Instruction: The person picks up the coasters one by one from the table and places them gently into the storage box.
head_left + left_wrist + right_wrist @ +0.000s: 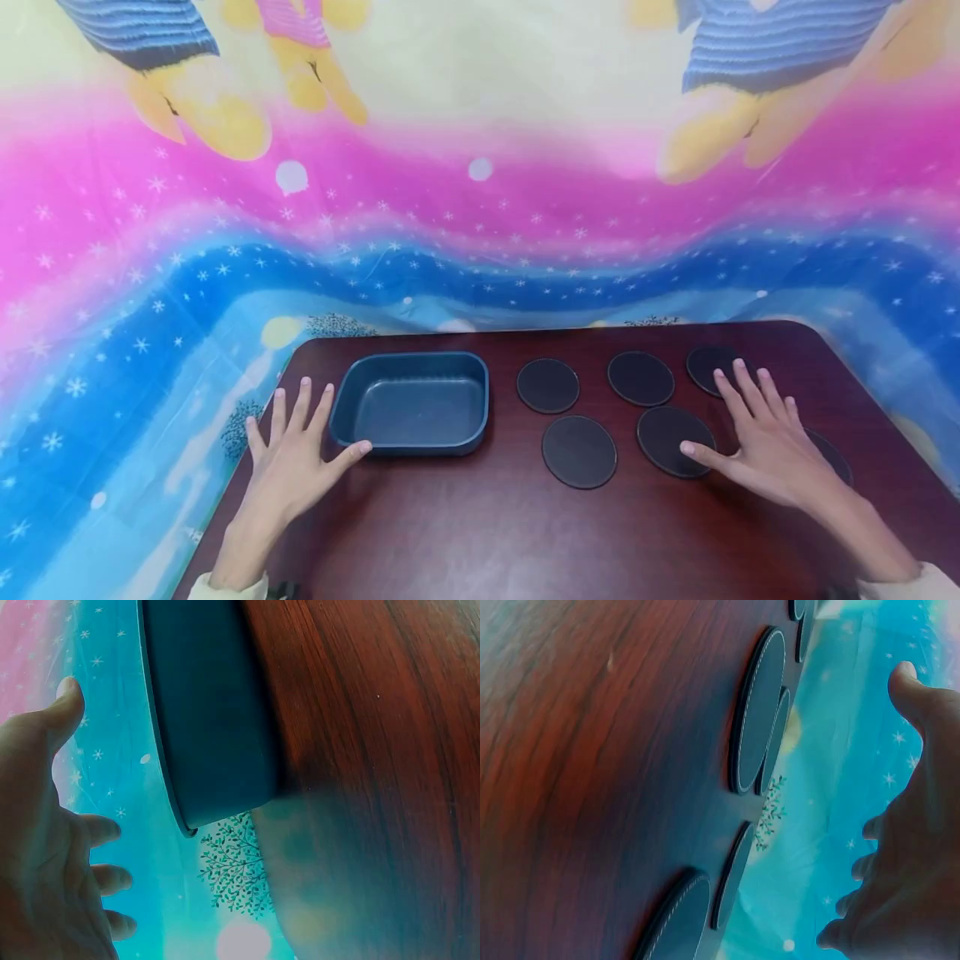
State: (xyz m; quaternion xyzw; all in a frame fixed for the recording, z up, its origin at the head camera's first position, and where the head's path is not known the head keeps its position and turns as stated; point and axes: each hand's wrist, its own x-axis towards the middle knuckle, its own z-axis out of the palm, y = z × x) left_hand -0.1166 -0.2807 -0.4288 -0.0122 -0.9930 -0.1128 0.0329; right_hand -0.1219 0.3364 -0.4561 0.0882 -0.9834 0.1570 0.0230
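Left hand (296,462): grip released, fingers spread, nothing held. It hung beside the left end of a dark teal container (420,408); in the head view the thumb tip overlapped the container's front edge, but the left wrist view showed a gap between hand and wall, so no contact there. Container stood upright on the left part of the worktop (480,533), near the back edge, open side up, rounded corners.

Right hand (772,450): grip also released, fingers spread, nothing held. Hovered over the right-hand group of flat round black discs; the right wrist view had it apart from them.

Discs: six visible, lying flat right of the container, in two rough rows. Back row: back-left disc (548,386), back-middle disc (641,378), back-right disc (705,371), the last partly behind the fingers. Front row: front-left disc (579,452), front-middle disc (667,437) with the right thumb across it in the head view, front-right disc (834,457) mostly hidden by the hand. Pale stitching ran round the rims, clear in the right wrist view.

Worktop was dark reddish-brown, wood-grained, rounded at the back corners. Behind it hung a printed backdrop (480,217): pink and blue bands, white snowflakes, yellow-footed figures up top. Pale sleeves (228,587) showed at both wrists.
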